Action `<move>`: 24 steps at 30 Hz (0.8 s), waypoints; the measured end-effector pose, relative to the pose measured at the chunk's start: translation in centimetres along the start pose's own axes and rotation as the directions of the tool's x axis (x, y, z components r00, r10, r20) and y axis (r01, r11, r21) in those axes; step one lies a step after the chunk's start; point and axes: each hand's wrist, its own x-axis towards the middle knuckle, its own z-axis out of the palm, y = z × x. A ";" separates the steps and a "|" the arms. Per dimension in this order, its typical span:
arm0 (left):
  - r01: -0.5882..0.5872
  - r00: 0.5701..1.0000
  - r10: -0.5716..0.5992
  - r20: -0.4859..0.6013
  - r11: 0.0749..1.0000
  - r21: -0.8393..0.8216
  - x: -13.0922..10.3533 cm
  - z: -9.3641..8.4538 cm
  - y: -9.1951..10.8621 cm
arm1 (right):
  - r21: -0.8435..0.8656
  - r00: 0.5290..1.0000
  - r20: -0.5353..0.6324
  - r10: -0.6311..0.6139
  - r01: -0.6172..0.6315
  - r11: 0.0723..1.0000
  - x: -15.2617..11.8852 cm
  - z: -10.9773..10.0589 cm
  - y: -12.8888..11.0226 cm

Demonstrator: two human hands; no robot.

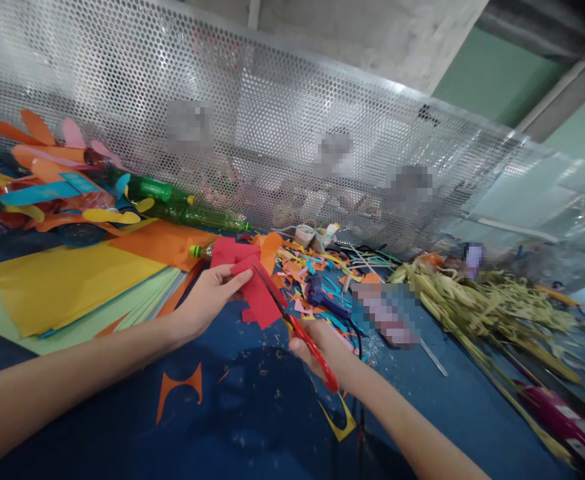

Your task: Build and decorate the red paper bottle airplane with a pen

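Observation:
My left hand (221, 293) pinches a piece of red paper (261, 303) near its upper left edge. In my right hand (322, 350) is a pair of scissors (312, 350) with red handles, its blades lying across the paper's right side. Part of the blades is hidden against the paper, so I cannot tell how wide they stand. Just behind the left hand lies a small plastic bottle with a yellow-green cap (195, 251), red paper over its body. An orange rounded paper cutout (271, 250) lies behind the red sheet.
Yellow paper sheets (72, 287) are stacked at left, near plastic-bottle planes with paper wings (67, 190). Paper scraps and a blue glue gun (327, 298) lie behind my right hand. Dried husks (492, 307) spread at right. A bubble-wrap sheet (272, 120) hangs behind the blue table (222, 427).

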 end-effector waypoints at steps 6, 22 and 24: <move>0.002 1.000 -0.002 0.000 0.999 -0.032 -0.1 0.0 0.1 | 0.032 1.000 0.010 0.016 -0.016 0.999 0.1 0.0 0.0; 0.011 0.995 -0.023 0.099 0.993 0.116 -1.1 0.6 0.4 | -0.026 0.980 0.033 -0.196 0.197 0.980 -1.2 -0.8 -2.9; 0.001 0.991 -0.021 0.134 0.989 0.148 -1.3 0.7 0.4 | -0.040 0.980 0.031 -0.198 0.199 0.979 -1.3 -0.8 -3.2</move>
